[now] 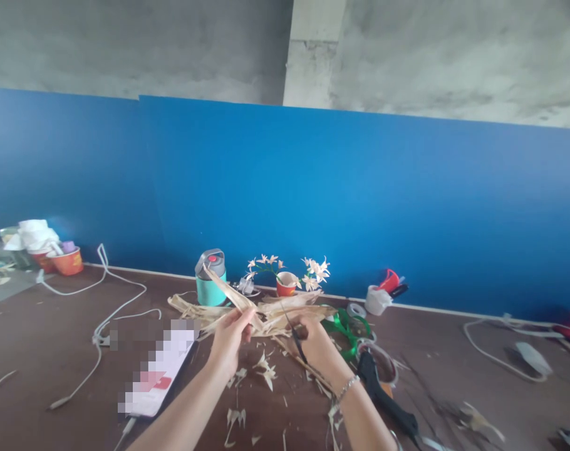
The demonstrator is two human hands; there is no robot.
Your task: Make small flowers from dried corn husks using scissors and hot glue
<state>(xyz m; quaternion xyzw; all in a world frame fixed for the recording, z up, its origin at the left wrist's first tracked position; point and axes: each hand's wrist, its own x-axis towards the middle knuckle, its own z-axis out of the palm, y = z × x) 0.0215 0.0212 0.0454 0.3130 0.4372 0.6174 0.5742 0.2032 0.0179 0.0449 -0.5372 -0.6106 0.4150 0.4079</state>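
My left hand (pixel 232 335) pinches a long strip of dry, pale corn husk (pixel 231 289), which slants up and to the left in front of the teal jar. In my right hand (pixel 316 344), a slim dark pointed tool (pixel 294 335) is held, its tip toward the husks; whether it is tweezers or scissors I cannot tell. A pile of husks (pixel 289 316) lies around and beyond both hands. Nearer to me, between my forearms, are a small pale husk flower (pixel 267 374) and cut scraps (pixel 235 418).
Behind the husks stand a teal jar (pixel 210 289) and an orange paper cup (pixel 286 285) beside pale flower sprays (pixel 316 269). A phone (pixel 165 373) lies left. To the right are green ribbon (pixel 348 332), a black glue gun (pixel 383 398) and a white cup (pixel 377 302). Cables (pixel 99 326) cross the table.
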